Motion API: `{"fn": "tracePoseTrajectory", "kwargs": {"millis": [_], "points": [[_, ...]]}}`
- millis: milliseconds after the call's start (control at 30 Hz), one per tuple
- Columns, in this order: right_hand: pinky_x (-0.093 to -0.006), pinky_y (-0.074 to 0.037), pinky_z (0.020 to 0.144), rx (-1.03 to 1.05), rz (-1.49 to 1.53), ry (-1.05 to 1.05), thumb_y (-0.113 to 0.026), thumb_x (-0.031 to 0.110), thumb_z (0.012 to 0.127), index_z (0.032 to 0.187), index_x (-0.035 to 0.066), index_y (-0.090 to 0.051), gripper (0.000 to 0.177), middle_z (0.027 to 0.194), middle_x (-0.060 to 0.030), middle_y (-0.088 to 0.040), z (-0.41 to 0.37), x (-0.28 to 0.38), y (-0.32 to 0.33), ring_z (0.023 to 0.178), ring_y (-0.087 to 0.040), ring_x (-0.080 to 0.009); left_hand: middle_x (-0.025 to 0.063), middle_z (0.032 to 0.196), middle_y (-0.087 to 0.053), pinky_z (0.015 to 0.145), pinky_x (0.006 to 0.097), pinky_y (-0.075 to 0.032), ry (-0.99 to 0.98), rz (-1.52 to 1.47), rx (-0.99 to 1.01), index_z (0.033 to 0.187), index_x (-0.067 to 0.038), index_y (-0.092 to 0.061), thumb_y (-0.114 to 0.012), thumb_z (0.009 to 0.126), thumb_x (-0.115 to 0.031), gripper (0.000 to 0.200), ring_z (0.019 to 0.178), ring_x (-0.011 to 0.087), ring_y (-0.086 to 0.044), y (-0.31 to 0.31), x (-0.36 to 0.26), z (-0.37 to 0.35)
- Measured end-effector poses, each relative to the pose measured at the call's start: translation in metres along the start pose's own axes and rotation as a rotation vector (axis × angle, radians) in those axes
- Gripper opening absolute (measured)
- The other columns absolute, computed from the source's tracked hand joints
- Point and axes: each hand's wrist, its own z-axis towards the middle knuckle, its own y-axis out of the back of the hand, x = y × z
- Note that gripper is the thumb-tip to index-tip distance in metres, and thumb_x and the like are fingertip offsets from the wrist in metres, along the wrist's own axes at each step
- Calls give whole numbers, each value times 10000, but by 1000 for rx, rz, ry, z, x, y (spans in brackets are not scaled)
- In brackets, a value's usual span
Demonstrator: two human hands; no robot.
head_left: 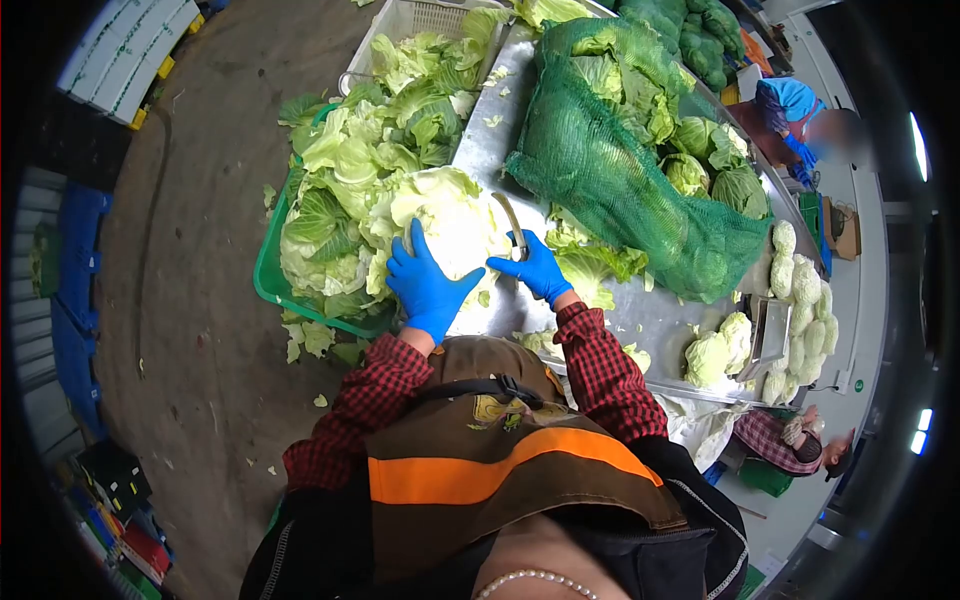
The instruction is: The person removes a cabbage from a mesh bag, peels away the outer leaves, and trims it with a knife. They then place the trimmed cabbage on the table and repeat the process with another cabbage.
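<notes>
Since the cabbage (pixel 455 225) sits at the near edge of the metal table (pixel 640 315), partly overhanging the green crate (pixel 266 282) heaped with loose leaves (pixel 340 170), I read it as a dense, heavy head under a floppy outer layer. The blue-gloved left hand (pixel 430 285) lies on its near side with the fingers spread wide and flat, pressing rather than gripping. The right hand (pixel 537 268), gloved the same, is curled tight round the handle of a knife (pixel 511 222), whose blade points up and away along the head's right flank. Whether the edge touches the leaves I cannot quite tell from this warped view.

I judge the outer leaves to be crisp, brittle at the ribs, and probably damp and a little slick against the gloves, so they would tear or slide off if taken alone. The firm core beneath is the place to hold: a broad palm over the crown, or a cupped hand low near the stem, well clear of the blade. Being round, it could roll on the smooth metal.

Just beyond it a green net sack (pixel 620 170) of more heads lies on the table, and trimmed pale heads (pixel 800 300) are lined up at the far right.
</notes>
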Motion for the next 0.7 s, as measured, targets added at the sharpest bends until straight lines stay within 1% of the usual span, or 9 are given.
{"fn": "tracePoseTrajectory", "kwargs": {"millis": [133,233,333,467,533,600,633,667,700], "points": [[-383,-535,842,-3,-192,106,-819,456,710,1250,27,-556,739,1051,-187,-693,3,13,6,932,-691,-291,288,1410,-348,909,570,-395,-1,27,3,1506,-116,-260,-864,574,-558,1195,1147,448,-445,2,-5,-1],[-449,-550,773,-178,-465,211,-710,399,764,1282,83,-547,629,1008,-210,-693,-12,20,-14,879,-690,-373,289,1405,-355,899,569,-401,10,38,-4,1501,-112,-269,-856,573,-575,1192,1141,448,-449,3,-8,2],[-419,-546,626,-422,-468,236,-659,257,808,1293,78,-542,530,818,-167,-692,-16,13,-42,688,-684,-330,289,1399,-363,891,568,-406,18,42,-8,1498,-106,-274,-852,571,-584,1192,1136,449,-452,2,-8,3],[-448,-540,627,-440,-398,151,-619,215,841,1279,89,-543,462,836,-157,-699,-11,12,-45,685,-680,-346,285,1394,-376,907,568,-407,43,39,6,1498,-93,-267,-862,561,-580,1212,1153,457,-450,4,-13,6],[-446,-523,571,-565,-464,124,-588,193,867,1198,64,-587,355,751,-167,-679,5,-14,-34,633,-664,-349,283,1391,-379,931,565,-401,17,-18,19,1498,-89,-263,-871,557,-575,1221,1170,458,-444,-2,6,5],[-422,-508,528,-514,-211,20,-583,181,887,1114,38,-621,271,661,-143,-653,41,-51,2,564,-649,-318,282,1389,-382,955,562,-395,-18,-58,22,1497,-85,-259,-880,552,-570,1230,1186,458,-439,-5,29,14],[-370,-501,535,-511,53,-1,-595,172,892,1085,19,-632,249,656,-103,-642,38,-34,-4,551,-628,-233,283,1383,-386,977,557,-384,2,-128,49,1498,-79,-250,-884,550,-573,1243,1205,457,-429,-8,34,22],[-328,-510,605,-419,294,-46,-681,199,871,1114,12,-619,313,757,-78,-659,50,-69,-15,646,-612,-154,284,1377,-391,1000,552,-374,23,-203,80,1499,-74,-241,-889,548,-576,1256,1223,455,-420,-12,38,26],[-316,-509,641,-465,278,-57,-736,232,840,1130,8,-612,386,813,-74,-661,45,-58,-19,690,-607,-144,280,1378,-383,1036,542,-356,30,-274,124,1495,-51,-234,-910,538,-548,1272,1246,439,-413,-10,44,32]]}}
